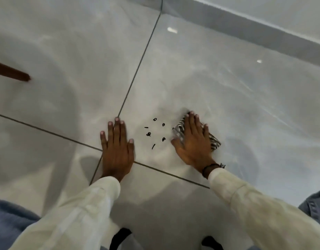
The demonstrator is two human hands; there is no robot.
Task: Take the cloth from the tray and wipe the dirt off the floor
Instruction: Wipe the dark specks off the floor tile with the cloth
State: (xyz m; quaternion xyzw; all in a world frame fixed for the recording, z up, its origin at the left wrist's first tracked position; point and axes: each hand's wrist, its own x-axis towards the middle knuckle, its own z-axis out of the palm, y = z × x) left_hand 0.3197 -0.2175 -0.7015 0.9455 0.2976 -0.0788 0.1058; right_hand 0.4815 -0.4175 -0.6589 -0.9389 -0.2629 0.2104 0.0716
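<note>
Several small black marks (154, 132) dot the glossy grey tiled floor (209, 78) between my two hands. My right hand (192, 141) lies flat on a black-and-white striped cloth (214, 140), pressing it onto the tile just to the right of the marks. Most of the cloth is hidden under the palm; its striped edges stick out on both sides. My left hand (117, 147) rests flat on the floor to the left of the marks, fingers spread, holding nothing. No tray is in view.
Dark grout lines (137, 69) cross the floor beside my left hand. A grey skirting and wall (254, 24) run along the top right. A brown wooden leg (13, 73) juts in at the left edge. My knees in blue fabric (9, 219) sit at the lower corners.
</note>
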